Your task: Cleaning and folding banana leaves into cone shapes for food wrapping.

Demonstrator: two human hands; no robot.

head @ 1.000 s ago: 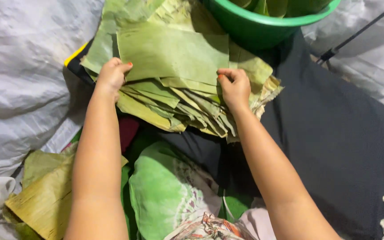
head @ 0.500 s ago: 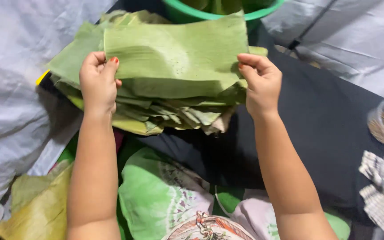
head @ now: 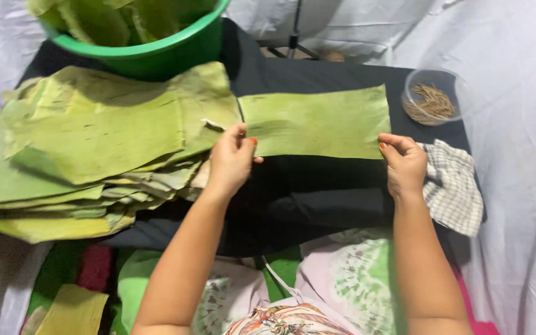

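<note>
Hands are both on the same thing: a single rectangular green leaf piece stretched out flat over the black cloth on the bench. Its long axis runs side to side, straight across in front of the person. Left hand pinches the near left corner, right hand pinches the near right corner, so neither is really closer; the leaf sits just beyond the fingertips.

Off to the left there's a big messy stack of leaves, its edge touching the single piece's left end. Green bucket behind the stack has more leaves in it. On the right: a clear bowl of thin brown sticks and a checked rag right beside the right hand. Nothing lies on the leaf itself.
</note>
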